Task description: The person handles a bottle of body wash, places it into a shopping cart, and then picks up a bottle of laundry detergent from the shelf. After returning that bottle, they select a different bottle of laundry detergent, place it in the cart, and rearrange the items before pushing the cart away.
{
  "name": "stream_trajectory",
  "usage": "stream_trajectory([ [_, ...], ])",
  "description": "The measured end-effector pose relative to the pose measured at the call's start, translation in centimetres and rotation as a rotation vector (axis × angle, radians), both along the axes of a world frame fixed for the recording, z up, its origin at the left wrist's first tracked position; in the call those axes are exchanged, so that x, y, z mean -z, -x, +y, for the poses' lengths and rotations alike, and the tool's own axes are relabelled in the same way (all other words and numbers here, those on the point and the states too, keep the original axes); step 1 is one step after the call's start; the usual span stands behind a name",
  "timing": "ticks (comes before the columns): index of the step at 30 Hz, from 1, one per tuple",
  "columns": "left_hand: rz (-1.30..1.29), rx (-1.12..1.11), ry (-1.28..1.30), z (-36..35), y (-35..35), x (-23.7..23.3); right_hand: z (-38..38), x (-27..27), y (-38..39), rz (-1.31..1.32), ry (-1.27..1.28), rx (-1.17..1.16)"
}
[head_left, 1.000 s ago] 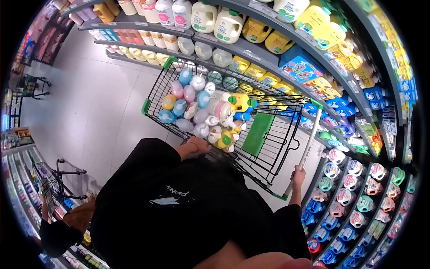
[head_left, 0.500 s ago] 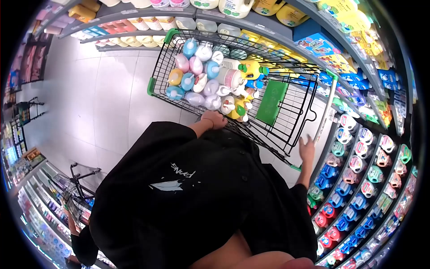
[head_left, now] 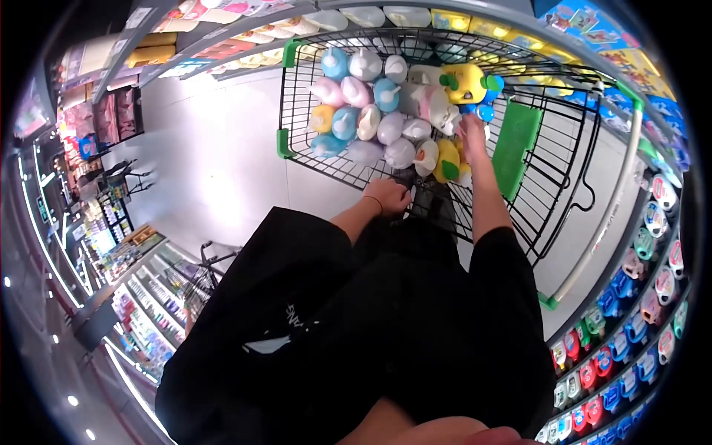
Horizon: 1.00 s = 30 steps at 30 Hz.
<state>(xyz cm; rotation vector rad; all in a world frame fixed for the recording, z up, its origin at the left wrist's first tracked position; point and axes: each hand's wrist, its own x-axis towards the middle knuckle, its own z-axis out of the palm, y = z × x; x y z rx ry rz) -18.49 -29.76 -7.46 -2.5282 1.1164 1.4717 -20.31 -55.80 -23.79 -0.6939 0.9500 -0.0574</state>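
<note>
Head: left grip (head_left: pixel 389 197) curled on wire cart (head_left: pixel 517 152); right grip (head_left: pixel 472 136) unclear, among rounded bottles (head_left: pixel 389 129).

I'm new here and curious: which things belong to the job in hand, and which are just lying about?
Job: shopping cart beside the left hand; pump bottles inside; yellow jug near the right hand.

Just around: shelved bottles, right; pink goods, far left.
</note>
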Motion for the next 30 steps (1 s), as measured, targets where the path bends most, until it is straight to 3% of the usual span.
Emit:
stream_trajectory([
  [1,-0.018,-0.003,0.026,-0.3,0.1,0.1,0.1,0.2,-1.4,0.17,0.024,0.088],
  [5,0.024,0.021,-0.049,-1.0,-0.4,-0.5,-0.4,2.2,-3.9,0.298,0.042,0.135],
  [8,0.02,0.036,-0.086,-0.9,-0.6,-0.2,-0.8,4.6,-4.8,0.264,0.03,0.151],
  [13,0.02,0.028,-0.067,-0.5,-0.7,0.0,0.0,3.5,-6.6,0.223,-0.084,0.321],
  [16,0.048,0.009,-0.054,-0.3,-0.7,-0.1,0.9,1.8,-8.1,0.38,-0.049,0.451],
  [20,0.062,-0.002,-0.057,-0.4,-1.2,-0.2,1.0,2.9,-8.1,0.307,0.004,0.47],
  [25,0.072,0.025,-0.037,-0.4,-1.1,-0.3,0.6,4.9,-8.0,0.361,0.097,0.286],
  [27,0.069,0.034,-0.044,-0.5,-1.3,-0.3,0.6,5.3,-8.5,0.166,0.238,0.092],
  [30,0.071,-0.003,-0.03,-0.3,-1.1,0.0,0.8,5.7,-9.0,0.048,0.404,0.007],
])
